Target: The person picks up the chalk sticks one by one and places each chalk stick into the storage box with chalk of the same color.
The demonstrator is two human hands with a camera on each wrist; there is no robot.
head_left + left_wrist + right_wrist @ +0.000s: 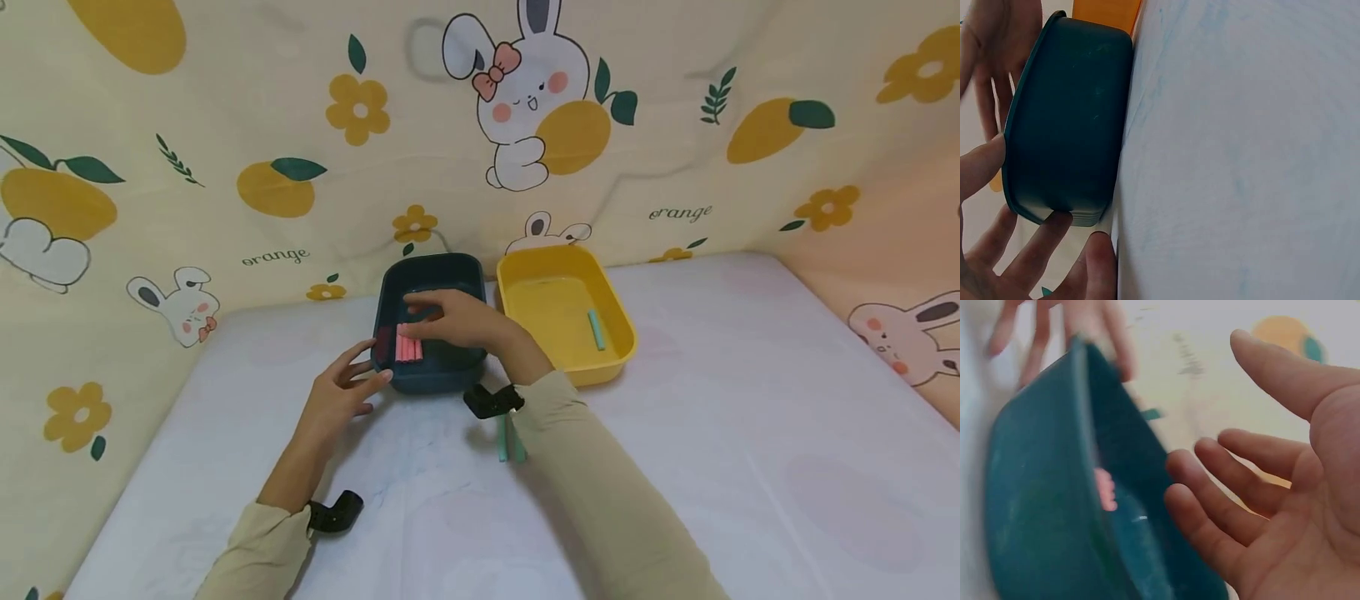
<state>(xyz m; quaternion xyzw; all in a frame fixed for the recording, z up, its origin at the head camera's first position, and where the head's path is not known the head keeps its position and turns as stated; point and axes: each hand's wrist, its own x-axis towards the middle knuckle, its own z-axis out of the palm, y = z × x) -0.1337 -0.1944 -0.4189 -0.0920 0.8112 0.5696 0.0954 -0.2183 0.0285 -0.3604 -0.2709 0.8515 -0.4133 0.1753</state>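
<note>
A dark blue plastic bin (pixel 431 382) stands at the back of the table. Several pink sticks that look like chalk (pixel 408 348) lie side by side in its near left part. My right hand (pixel 457 319) hovers over the bin, fingers loosely spread; its palm holds nothing in the right wrist view. At the near left corner, my left hand (pixel 337 398) touches the bin, with the thumb at the rim and spread fingers along the outer wall. A dark reddish patch (pixel 383 343) shows beside the pink sticks, its kind unclear.
A yellow bin (pixel 618 362) stands right of the blue one, holding one light green stick (pixel 596 330). Two green sticks (pixel 503 442) lie on the white tablecloth (pixel 420 517), partly under my right sleeve. A printed cloth (pixel 420 75) hangs behind the bins.
</note>
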